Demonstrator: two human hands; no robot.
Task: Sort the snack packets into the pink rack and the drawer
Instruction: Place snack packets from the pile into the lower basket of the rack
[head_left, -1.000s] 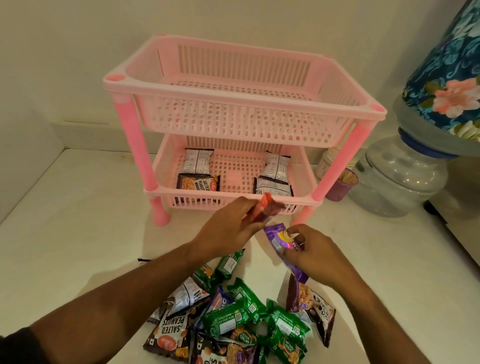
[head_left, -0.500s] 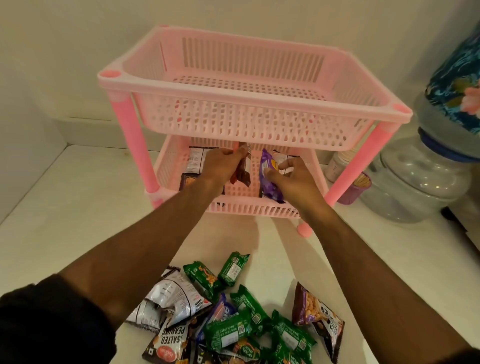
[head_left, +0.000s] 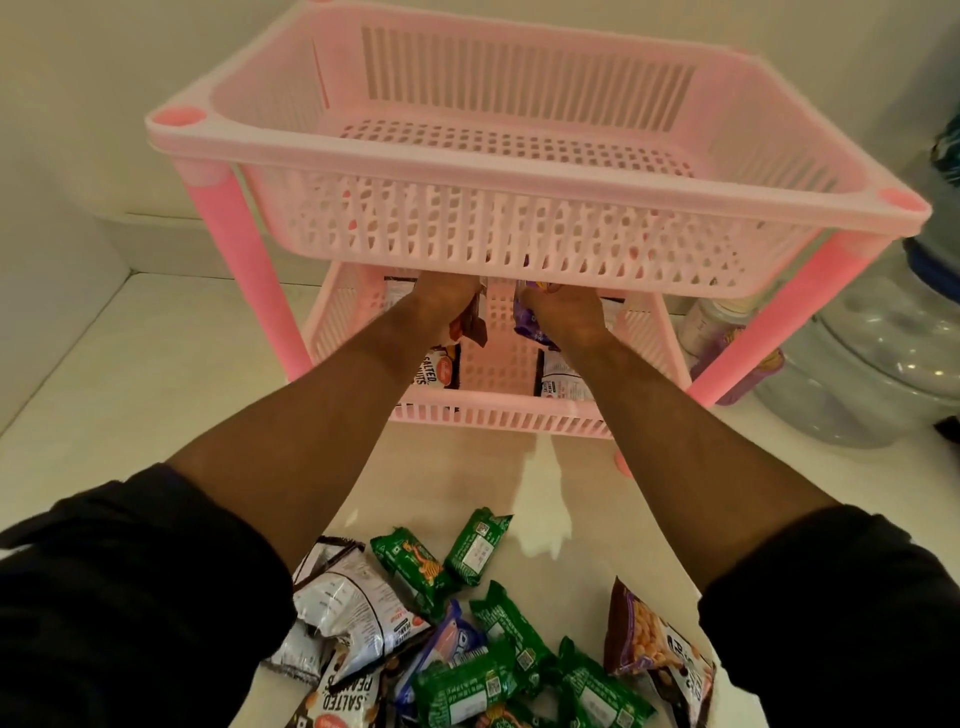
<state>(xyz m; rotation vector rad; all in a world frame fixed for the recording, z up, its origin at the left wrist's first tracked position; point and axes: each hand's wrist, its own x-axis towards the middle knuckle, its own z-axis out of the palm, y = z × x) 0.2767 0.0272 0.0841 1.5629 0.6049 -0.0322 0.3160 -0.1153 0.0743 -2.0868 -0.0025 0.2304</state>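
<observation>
Head view: both forearms stretch forward, side by side, into the lower tier of the pink rack (head_left: 519, 410), the wrists passing under the front wall of the top basket. The left hand (head_left: 447, 306) is clenched around a brown-red packet (head_left: 470, 330), whose glossy end hangs below the fingers. The right hand (head_left: 563, 314) grips a crinkled purple packet (head_left: 530, 325), which shows at the thumb side. Both packets sit over the middle of the lower tier, between a salted-peanut packet (head_left: 441, 371) at front left and a white packet (head_left: 561, 382) at front right. The rack is slotted, perforated plastic on round tube legs. On the pale, smooth bench (head_left: 130, 374), near the sleeves, lies a loose pile of foil packets (head_left: 467, 649), mostly green.
</observation>
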